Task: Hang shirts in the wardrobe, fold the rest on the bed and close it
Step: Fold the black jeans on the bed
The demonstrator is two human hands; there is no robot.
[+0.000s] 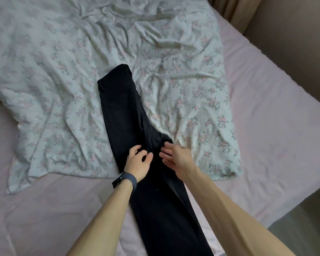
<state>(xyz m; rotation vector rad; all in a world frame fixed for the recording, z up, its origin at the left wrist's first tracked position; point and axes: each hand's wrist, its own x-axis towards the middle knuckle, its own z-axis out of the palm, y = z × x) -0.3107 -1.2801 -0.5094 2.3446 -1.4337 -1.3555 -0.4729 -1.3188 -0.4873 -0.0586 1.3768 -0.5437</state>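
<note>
- The bed (266, 126) fills most of the view, covered with a pale pink sheet; a wall (294, 34) and a beige curtain (235, 8) stand behind its far right corner.
- A rumpled white duvet (63, 71) with a small pink flower print lies across the far half of the bed.
- Black trousers (122, 108) lie flat and lengthwise, one leg folded over the other. The waist end rests on the duvet, and the legs run toward the person over the sheet and out of the bottom edge.
- The left hand (137, 161) rests on the trousers near the crotch, fingers loosely bent with their tips on the cloth and the thumb held apart; it grips nothing.
- The right hand (177, 157), somewhat blurred, is just beside it over the same part of the trousers, with fingers straight and spread; whether they touch the cloth I cannot tell.
- A dark wristband (127, 179) sits on the left wrist.
- A thin ring (142, 153) is on a left finger.
</note>
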